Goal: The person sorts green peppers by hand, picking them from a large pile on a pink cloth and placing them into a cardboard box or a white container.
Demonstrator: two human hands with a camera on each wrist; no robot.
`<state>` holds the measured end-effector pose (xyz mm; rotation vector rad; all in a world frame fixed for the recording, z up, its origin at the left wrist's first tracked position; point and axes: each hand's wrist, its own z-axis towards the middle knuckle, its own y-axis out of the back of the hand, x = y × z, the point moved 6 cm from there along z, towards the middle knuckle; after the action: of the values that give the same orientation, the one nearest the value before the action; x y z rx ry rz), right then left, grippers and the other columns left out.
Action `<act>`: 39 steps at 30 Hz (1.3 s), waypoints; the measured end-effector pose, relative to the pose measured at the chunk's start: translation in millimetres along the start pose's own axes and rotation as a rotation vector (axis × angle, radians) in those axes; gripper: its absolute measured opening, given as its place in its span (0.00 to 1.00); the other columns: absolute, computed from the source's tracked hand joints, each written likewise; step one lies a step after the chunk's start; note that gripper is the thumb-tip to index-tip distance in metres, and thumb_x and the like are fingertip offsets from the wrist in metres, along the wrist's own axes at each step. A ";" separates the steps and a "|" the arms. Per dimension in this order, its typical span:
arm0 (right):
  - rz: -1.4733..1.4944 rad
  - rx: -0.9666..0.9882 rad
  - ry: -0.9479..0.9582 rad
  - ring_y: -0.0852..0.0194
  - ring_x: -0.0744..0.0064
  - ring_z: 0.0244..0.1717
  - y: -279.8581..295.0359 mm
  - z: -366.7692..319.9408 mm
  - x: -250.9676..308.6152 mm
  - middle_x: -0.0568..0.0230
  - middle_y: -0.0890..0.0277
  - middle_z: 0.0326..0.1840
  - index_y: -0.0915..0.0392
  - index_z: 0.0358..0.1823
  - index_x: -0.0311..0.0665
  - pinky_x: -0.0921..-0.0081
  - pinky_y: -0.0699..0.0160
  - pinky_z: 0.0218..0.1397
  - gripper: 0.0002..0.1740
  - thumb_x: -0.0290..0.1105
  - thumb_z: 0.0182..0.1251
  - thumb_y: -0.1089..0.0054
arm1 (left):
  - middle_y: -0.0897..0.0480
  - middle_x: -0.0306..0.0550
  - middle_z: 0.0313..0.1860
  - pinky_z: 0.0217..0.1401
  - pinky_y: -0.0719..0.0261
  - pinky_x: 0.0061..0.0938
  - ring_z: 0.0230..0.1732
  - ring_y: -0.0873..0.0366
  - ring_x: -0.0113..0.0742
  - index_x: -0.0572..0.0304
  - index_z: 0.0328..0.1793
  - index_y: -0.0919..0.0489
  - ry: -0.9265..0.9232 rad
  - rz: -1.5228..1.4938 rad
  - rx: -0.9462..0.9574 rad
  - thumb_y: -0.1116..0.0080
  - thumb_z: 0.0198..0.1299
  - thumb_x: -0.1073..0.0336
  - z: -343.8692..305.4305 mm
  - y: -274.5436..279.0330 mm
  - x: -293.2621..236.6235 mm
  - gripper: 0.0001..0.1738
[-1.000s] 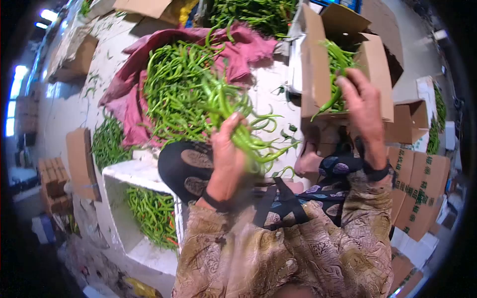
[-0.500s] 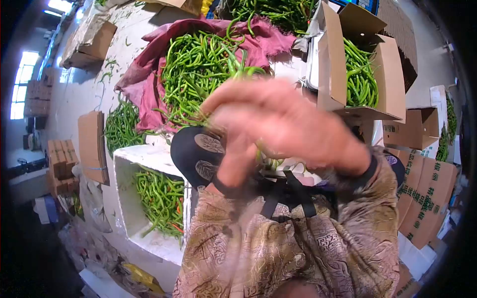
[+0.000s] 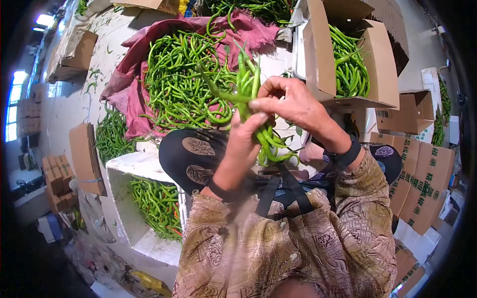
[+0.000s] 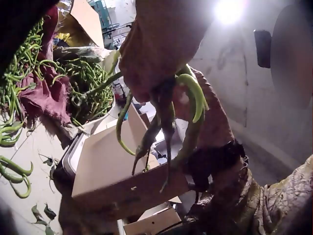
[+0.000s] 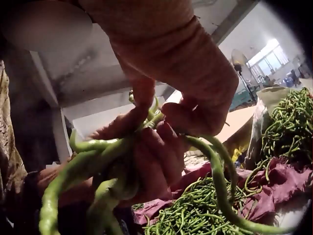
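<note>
My left hand (image 3: 239, 144) grips a bunch of long green chili peppers (image 3: 245, 79) above my lap, their ends sticking out on both sides of the fist. At the same bunch, my right hand (image 3: 298, 105) pinches a pepper between thumb and fingers; in the right wrist view, the pinching fingers (image 5: 178, 115) are close against the left hand. Beyond the hands lies a heap of green peppers (image 3: 181, 84) on a pink cloth (image 3: 130, 57). An upright cardboard box (image 3: 320, 54) at the right contains more green peppers (image 3: 350, 74).
A white foam box (image 3: 117, 191) with peppers lies by the left knee. Flattened cardboard (image 3: 87, 159) and a loose pepper pile (image 3: 113, 131) are farther left. Printed cartons (image 3: 422, 184) and a smaller open box (image 3: 405, 111) stand at the right.
My right hand has left the cardboard box, where it held peppers, and come left to the bunch. My left hand keeps its bunch, now held more upright.
</note>
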<state>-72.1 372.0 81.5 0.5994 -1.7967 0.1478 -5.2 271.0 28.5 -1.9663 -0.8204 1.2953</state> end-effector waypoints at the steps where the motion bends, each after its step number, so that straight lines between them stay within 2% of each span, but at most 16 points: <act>1: -0.108 -0.026 -0.024 0.24 0.75 0.28 1.5 -1.5 -0.7 0.61 0.21 0.26 0.20 0.30 0.31 0.76 0.24 0.32 0.19 0.41 0.49 0.26 | 0.24 0.44 0.46 0.52 0.23 0.26 0.47 0.23 0.32 0.67 0.60 0.32 -0.010 -0.003 0.028 0.44 0.56 0.73 0.2 -0.1 -0.1 0.24; 2: -0.147 -0.036 0.004 0.22 0.73 0.30 2.0 -5.3 5.3 0.58 0.20 0.29 0.22 0.36 0.29 0.75 0.23 0.34 0.24 0.42 0.47 0.25 | 0.24 0.46 0.53 0.59 0.25 0.32 0.53 0.24 0.36 0.65 0.64 0.34 -0.027 -0.029 0.080 0.42 0.55 0.73 1.2 2.9 1.7 0.29; 7: -0.085 -0.068 -0.003 0.22 0.72 0.33 6.6 0.8 -9.3 0.55 0.21 0.35 0.30 0.48 0.25 0.74 0.22 0.37 0.28 0.37 0.51 0.31 | 0.24 0.47 0.54 0.60 0.24 0.33 0.53 0.23 0.36 0.64 0.65 0.34 -0.030 -0.022 0.030 0.41 0.56 0.74 2.8 -8.9 -1.0 0.29; 11: 0.104 -0.005 0.031 0.24 0.72 0.41 9.7 0.0 -19.7 0.57 0.23 0.40 0.30 0.49 0.26 0.72 0.23 0.45 0.22 0.34 0.58 0.39 | 0.23 0.47 0.54 0.58 0.23 0.32 0.53 0.23 0.35 0.64 0.65 0.32 -0.020 -0.031 -0.091 0.43 0.58 0.74 2.4 -1.1 0.6 0.27; 13: 0.229 0.073 0.042 0.31 0.79 0.46 6.1 -3.6 -18.3 0.66 0.28 0.43 0.30 0.50 0.31 0.79 0.30 0.50 0.18 0.33 0.63 0.40 | 0.21 0.46 0.50 0.55 0.22 0.31 0.49 0.21 0.35 0.65 0.61 0.29 -0.048 -0.021 -0.119 0.43 0.60 0.72 4.1 0.9 0.9 0.22; 15: 0.321 0.117 0.044 0.30 0.79 0.44 4.3 -1.5 -19.7 0.67 0.28 0.42 0.31 0.53 0.32 0.79 0.29 0.48 0.17 0.33 0.67 0.43 | 0.19 0.45 0.44 0.52 0.21 0.30 0.45 0.20 0.34 0.67 0.56 0.25 0.022 -0.004 -0.217 0.43 0.61 0.71 4.9 18.0 7.5 0.17; 17: 0.576 0.113 -0.219 0.28 0.79 0.41 9.9 -5.3 -26.4 0.68 0.28 0.41 0.31 0.55 0.33 0.81 0.28 0.45 0.17 0.33 0.69 0.45 | 0.19 0.46 0.42 0.50 0.20 0.29 0.43 0.20 0.34 0.68 0.52 0.23 0.027 -0.010 -0.223 0.43 0.62 0.69 5.8 20.8 5.5 0.14; 19: 0.604 0.079 -0.206 0.28 0.80 0.38 14.1 -2.8 -36.1 0.69 0.28 0.39 0.29 0.54 0.34 0.82 0.28 0.42 0.17 0.34 0.68 0.44 | 0.19 0.47 0.43 0.50 0.20 0.30 0.43 0.20 0.34 0.69 0.52 0.23 0.033 -0.072 -0.195 0.43 0.62 0.68 6.9 21.5 6.4 0.14; 23: 0.142 0.100 -0.038 0.28 0.78 0.35 -0.2 -8.3 -27.5 0.67 0.24 0.33 0.23 0.40 0.33 0.79 0.28 0.40 0.15 0.38 0.61 0.34 | 0.19 0.47 0.45 0.54 0.22 0.29 0.47 0.21 0.36 0.69 0.53 0.24 0.037 -0.097 -0.180 0.43 0.63 0.68 5.4 6.8 3.9 0.15; 26: 0.196 0.091 -0.010 0.28 0.78 0.34 -4.5 -11.4 -23.2 0.66 0.23 0.33 0.23 0.41 0.32 0.79 0.28 0.40 0.16 0.35 0.58 0.33 | 0.20 0.49 0.50 0.57 0.23 0.30 0.52 0.22 0.37 0.67 0.56 0.25 0.017 -0.133 -0.108 0.43 0.63 0.69 11.5 10.1 7.4 0.16; 28: 0.016 0.155 0.037 0.29 0.78 0.34 -2.9 -8.1 -28.7 0.67 0.23 0.33 0.22 0.43 0.31 0.79 0.28 0.40 0.17 0.35 0.55 0.34 | 0.19 0.49 0.51 0.58 0.23 0.31 0.53 0.22 0.38 0.66 0.57 0.25 0.003 -0.140 -0.093 0.44 0.63 0.69 9.8 10.2 6.2 0.16; 32: 0.184 0.122 -0.154 0.36 0.85 0.31 20.4 -17.4 -27.0 0.73 0.27 0.32 0.21 0.45 0.34 0.83 0.36 0.32 0.18 0.36 0.54 0.36 | 0.21 0.41 0.41 0.52 0.22 0.33 0.44 0.24 0.33 0.61 0.54 0.25 -0.047 -0.155 -0.201 0.45 0.65 0.68 11.0 24.3 4.6 0.13; 35: 0.379 -0.020 -0.181 0.40 0.89 0.31 53.5 -16.4 -44.1 0.77 0.30 0.36 0.23 0.47 0.40 0.89 0.42 0.31 0.14 0.39 0.65 0.38 | 0.23 0.42 0.40 0.52 0.24 0.32 0.44 0.26 0.33 0.61 0.55 0.27 -0.106 -0.234 -0.153 0.46 0.65 0.69 13.5 27.8 -5.1 0.13; 36: 0.441 -0.081 -0.159 0.35 0.87 0.30 61.7 -17.5 -43.7 0.76 0.29 0.34 0.23 0.45 0.43 0.88 0.39 0.32 0.15 0.44 0.66 0.38 | 0.24 0.43 0.41 0.53 0.24 0.33 0.44 0.27 0.33 0.60 0.56 0.28 -0.123 -0.253 -0.115 0.46 0.65 0.69 14.0 25.5 -8.7 0.14; 37: 0.525 -0.038 -0.119 0.29 0.82 0.34 71.8 -16.3 -45.2 0.69 0.25 0.38 0.24 0.46 0.39 0.82 0.29 0.38 0.13 0.40 0.69 0.42 | 0.24 0.44 0.42 0.54 0.25 0.33 0.45 0.27 0.34 0.60 0.57 0.28 -0.136 -0.273 -0.078 0.46 0.65 0.69 13.2 21.9 -11.3 0.15; 39: 0.782 -0.032 -0.058 0.22 0.70 0.43 87.8 -17.3 -41.0 0.56 0.21 0.42 0.25 0.48 0.34 0.71 0.21 0.51 0.12 0.34 0.71 0.46 | 0.25 0.43 0.42 0.54 0.27 0.33 0.45 0.30 0.34 0.60 0.57 0.29 -0.135 -0.319 -0.033 0.47 0.64 0.70 9.0 11.1 -16.1 0.15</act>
<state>-90.5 467.6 66.6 -0.1538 -2.0011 0.6320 -17.1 253.3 25.6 -1.6994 -1.1748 1.2368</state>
